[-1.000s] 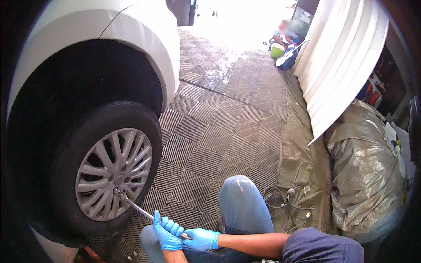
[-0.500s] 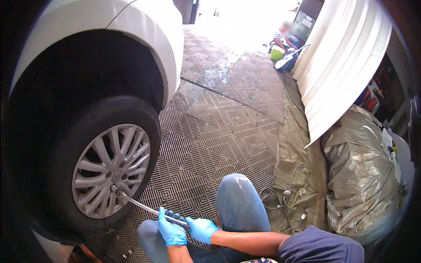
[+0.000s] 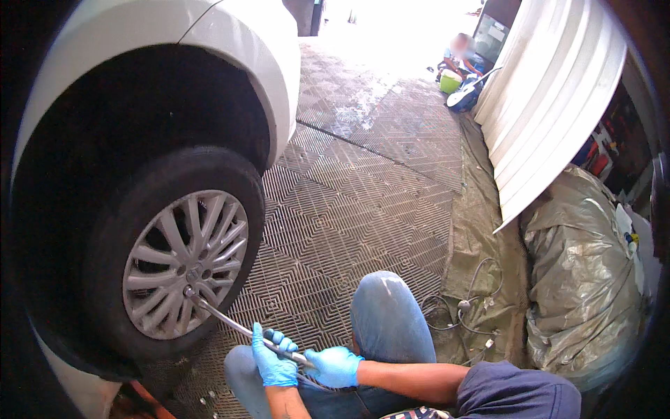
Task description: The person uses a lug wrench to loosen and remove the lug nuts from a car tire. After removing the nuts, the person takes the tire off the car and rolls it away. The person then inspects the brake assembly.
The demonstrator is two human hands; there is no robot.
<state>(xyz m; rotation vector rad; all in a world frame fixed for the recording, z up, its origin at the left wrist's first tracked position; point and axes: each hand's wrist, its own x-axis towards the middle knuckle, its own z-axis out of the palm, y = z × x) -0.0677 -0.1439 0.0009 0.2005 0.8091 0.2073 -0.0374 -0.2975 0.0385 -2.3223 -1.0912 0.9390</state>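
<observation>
A long chrome lug wrench (image 3: 234, 325) runs from a lug position near the hub of the wheel (image 3: 185, 265) down toward my knees. My left hand (image 3: 276, 359), in a blue glove, is closed around its handle. Also in a blue glove, my right hand (image 3: 336, 366) grips the handle's near end, just right of the left hand. The wheel has a silver multi-spoke rim inside a black tire (image 3: 244, 174). It sits under the arch of a white car (image 3: 283, 105). Whether the socket is fully seated on the nut is hard to make out.
Ribbed floor tiles (image 3: 349, 216) lie beside the wheel. A cable (image 3: 464, 305) coils on a brown mat at the right, next to a large plastic-covered bundle (image 3: 579, 265). White corrugated sheeting (image 3: 551, 105) leans above it. Another person (image 3: 460, 59) sits far off by a green container (image 3: 450, 83).
The picture has shifted slightly, with the wheel now a little farther right and up. The wrench's socket end sits at a slightly different angle. Both hands still grip the handle.
</observation>
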